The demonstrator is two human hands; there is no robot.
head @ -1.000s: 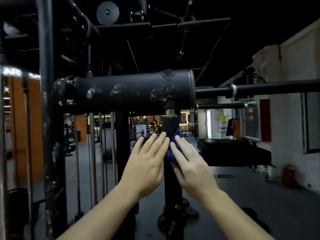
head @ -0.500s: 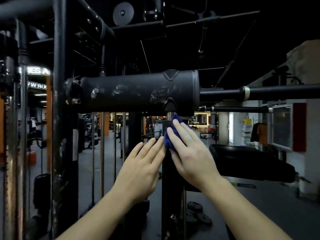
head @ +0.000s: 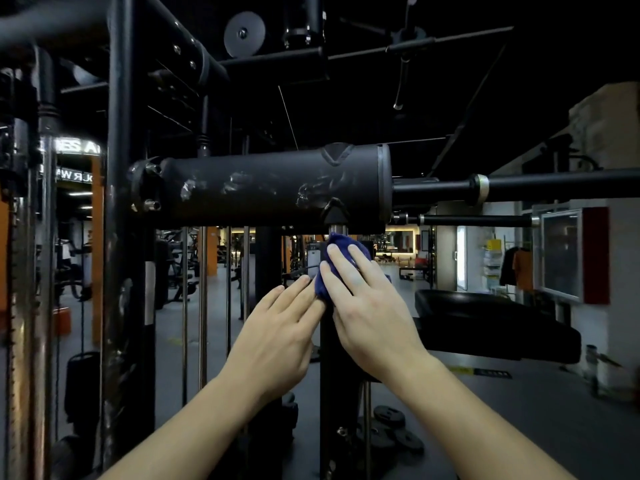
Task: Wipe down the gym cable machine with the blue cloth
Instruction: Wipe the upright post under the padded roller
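In the head view, the right hand (head: 369,306) pressed the blue cloth (head: 341,242) with flat, straight fingers against the black upright post (head: 334,382), just under the padded roller (head: 273,188). The left hand (head: 280,336) was open too, its fingertips seemingly touching the cloth.

blue cloth (head: 341,241) mostly covered, forearms (head: 194,427) cropped

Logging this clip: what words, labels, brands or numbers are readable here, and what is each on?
"ES A": upper line of the lit sign behind the left posts, ends hidden.
"R W": lower line of that sign, partly hidden, uncertain.
Floor strip: markings too blurred to read.
Yellow placard: too small to read.
Blue cloth, roller pad: no print visible.
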